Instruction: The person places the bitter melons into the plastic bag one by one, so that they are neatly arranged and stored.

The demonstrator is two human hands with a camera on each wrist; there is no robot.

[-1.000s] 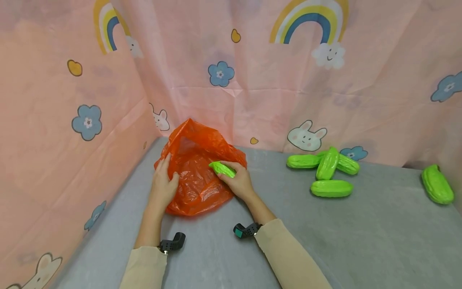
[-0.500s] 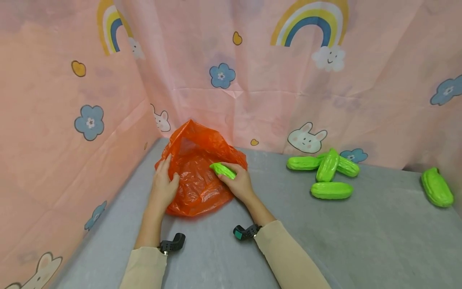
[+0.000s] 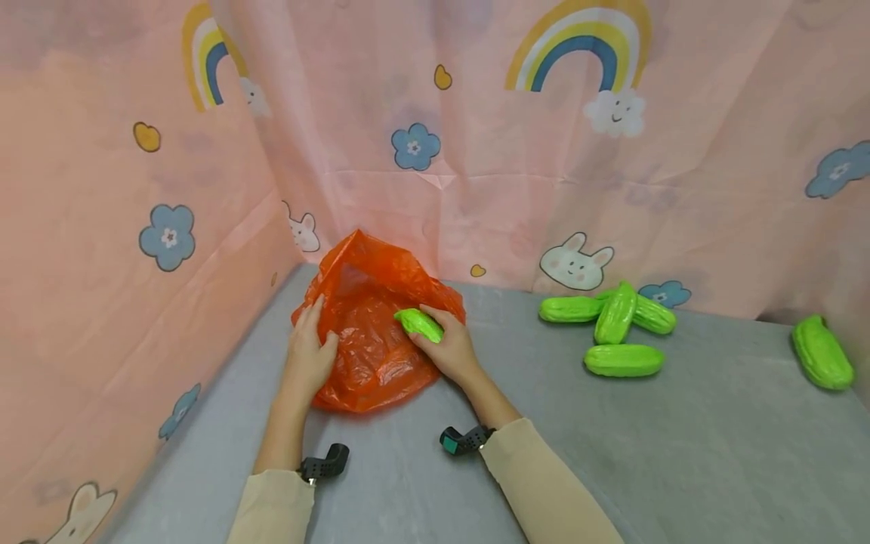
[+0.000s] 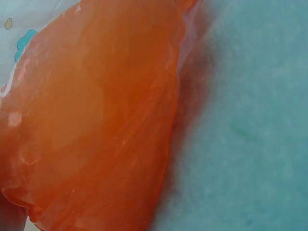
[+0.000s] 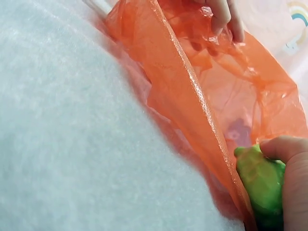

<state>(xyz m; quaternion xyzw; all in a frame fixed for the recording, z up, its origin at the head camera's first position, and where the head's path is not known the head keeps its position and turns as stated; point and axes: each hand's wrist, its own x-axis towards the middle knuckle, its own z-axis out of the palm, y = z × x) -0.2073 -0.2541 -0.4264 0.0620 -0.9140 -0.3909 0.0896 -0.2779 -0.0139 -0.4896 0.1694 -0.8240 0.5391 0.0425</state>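
Note:
A red plastic bag (image 3: pixel 374 347) lies on the table with its mouth spread toward me. At its left rim my left hand (image 3: pixel 309 363) rests against the film, fingers extended and thumb apart. Two of its fingers (image 5: pixel 221 17) show at the bag's far side in the right wrist view. My right hand (image 3: pixel 451 347) holds a bright green, bumpy bitter melon (image 3: pixel 419 325) between thumb and fingers at the bag's right side. In the right wrist view that bitter melon (image 5: pixel 260 180) points into the mouth, beside the rim. Bag film (image 4: pixel 96 120) fills much of the left wrist view.
Several more green bitter melons (image 3: pixel 621 360) lie to the right at the back, some stacked crosswise. Another bitter melon (image 3: pixel 822 353) lies alone by the far right wall. Pink printed cloth (image 3: pixel 435 189) walls the grey table (image 3: pixel 680 453) at the back and sides.
Both hands and the bag hold nearly the same places. The head view has shifted slightly, and a little more of the bitter melon shows in my right hand.

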